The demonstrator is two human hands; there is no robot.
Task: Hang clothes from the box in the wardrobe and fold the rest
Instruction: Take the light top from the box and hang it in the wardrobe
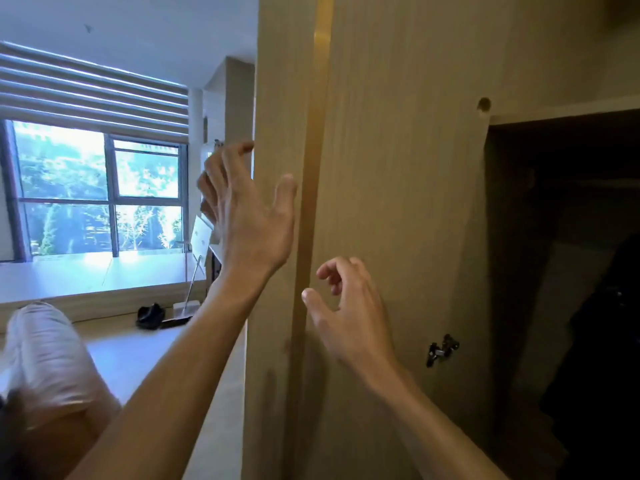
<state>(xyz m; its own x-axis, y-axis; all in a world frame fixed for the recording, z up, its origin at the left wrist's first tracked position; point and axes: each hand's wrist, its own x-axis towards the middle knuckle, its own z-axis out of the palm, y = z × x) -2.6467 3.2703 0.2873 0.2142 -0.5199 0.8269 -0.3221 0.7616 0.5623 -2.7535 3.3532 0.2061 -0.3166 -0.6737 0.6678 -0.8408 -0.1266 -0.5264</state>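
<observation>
- Bare left forearm sits nearest the lens and runs up to the left hand, raised at the outer edge of the light wood-grain wardrobe door.
- Left hand: fingers spread and gently curved with nothing in them. One fingertip is at the panel's left edge and the thumb lies along the panel, just beside the vertical brass-coloured edge strip. Looks placed to catch or steady the door edge. Can't tell if it's actually pressing.
- Right hand: lower, in front of the door's inner face. Fingers are loosely curled and empty, not touching the wood as far as I can see. Reads as ready to help swing the door.
- Small metal hinge on that inner face, so the door stands open.
- Dark wardrobe compartment is to the right. There's a dark mass at its far right, too dim to call.
- Clothes and box are not in view and neither hand carries a garment, so hanging isn't under way.
- Blurred white bundle lower left, bright window behind it.
</observation>
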